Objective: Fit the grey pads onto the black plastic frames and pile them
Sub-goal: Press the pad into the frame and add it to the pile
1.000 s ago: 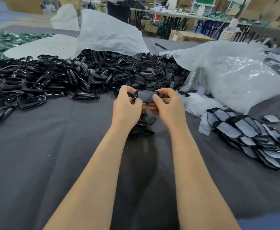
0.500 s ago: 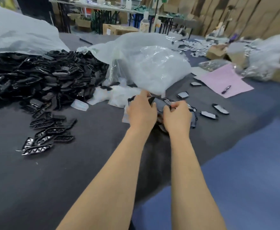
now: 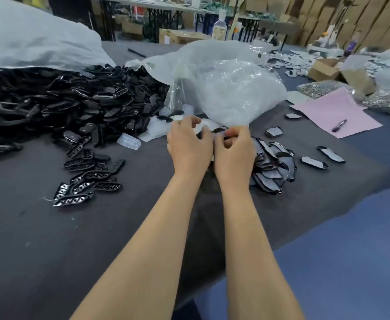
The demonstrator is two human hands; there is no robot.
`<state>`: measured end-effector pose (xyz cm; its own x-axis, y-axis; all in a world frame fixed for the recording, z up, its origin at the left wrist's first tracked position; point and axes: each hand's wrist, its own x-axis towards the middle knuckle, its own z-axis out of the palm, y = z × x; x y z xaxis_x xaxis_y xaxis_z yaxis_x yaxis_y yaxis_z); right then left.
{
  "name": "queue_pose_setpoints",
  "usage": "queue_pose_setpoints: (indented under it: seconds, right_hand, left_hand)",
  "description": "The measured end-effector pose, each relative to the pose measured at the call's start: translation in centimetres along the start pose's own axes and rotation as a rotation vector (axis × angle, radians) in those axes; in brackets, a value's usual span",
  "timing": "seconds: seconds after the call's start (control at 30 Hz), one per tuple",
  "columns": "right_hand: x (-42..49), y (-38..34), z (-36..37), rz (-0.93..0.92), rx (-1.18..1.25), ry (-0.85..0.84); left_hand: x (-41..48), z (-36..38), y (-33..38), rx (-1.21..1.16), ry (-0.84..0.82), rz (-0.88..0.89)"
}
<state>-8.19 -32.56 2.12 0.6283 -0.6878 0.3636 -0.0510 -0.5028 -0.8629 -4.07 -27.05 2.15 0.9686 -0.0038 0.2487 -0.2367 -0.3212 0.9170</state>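
Now | both grips moved from heap of loose black plastic frames [image 3: 85, 105] to pile of grey-padded black frames [image 3: 270, 167] near right edge of dark grey surface [image 3: 50, 239] | right grip [image 3: 233, 151] pinches small dark piece [image 3: 219, 131], probably fitted frame; left grip [image 3: 189, 146] curled, hold unclear | stacking looks next

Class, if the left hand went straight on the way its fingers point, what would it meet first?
Likely the crumpled clear plastic bag just beyond the left hand, though depth is unclear.
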Motion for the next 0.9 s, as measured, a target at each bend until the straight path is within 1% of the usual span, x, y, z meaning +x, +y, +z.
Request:
queue_pose_setpoints:
  seconds: [0.07,0.2,0.33,0.4,0.53,0.6,0.67,0.73,0.77,0.83,0.9]
  right_hand:
    - [-1.2,-1.4,2.4,-0.013,0.032,-0.12]
    - [-4.5,-4.2,7.9,-0.052,0.012,-0.408]
    - [-7.8,-6.6,12.9,-0.134,-0.102,-0.646]
    - [-8.9,-7.5,14.7,-0.167,-0.209,-0.719]
    - [-10.1,-8.6,17.2,-0.222,-0.42,-0.76]
    - [-10.5,-8.9,17.8,-0.231,-0.453,-0.767]
    - [-10.8,-9.1,18.3,-0.212,-0.448,-0.752]
    - [-11.0,-9.2,18.7,-0.207,-0.45,-0.707]
    - [-11.1,-9.3,18.9,-0.219,-0.435,-0.674]
    - [-11.3,-9.7,19.4,-0.256,-0.381,-0.64]
    - [-11.2,-9.8,19.8,-0.28,-0.387,-0.689]
  left_hand:
    - [0.7,-2.8,-0.9,-0.056,0.08,-0.024]
    - [1.9,-9.1,-3.8,-0.019,0.248,-0.066]
    - [2.1,-15.0,-7.0,-0.011,0.364,-0.145]
    - [1.9,-17.4,-8.4,-0.021,0.419,-0.187]
    - [1.8,-20.9,-10.8,-0.094,0.528,-0.271]
    - [1.8,-22.0,-11.5,-0.155,0.557,-0.315]
    - [2.0,-22.8,-12.1,-0.139,0.581,-0.334]
    - [2.2,-23.6,-12.5,-0.043,0.601,-0.334]
    - [2.2,-24.0,-12.7,0.044,0.607,-0.324]
    - [2.2,-24.7,-13.3,0.279,0.587,-0.27]
    - [2.6,-25.3,-13.9,0.516,0.518,-0.256]
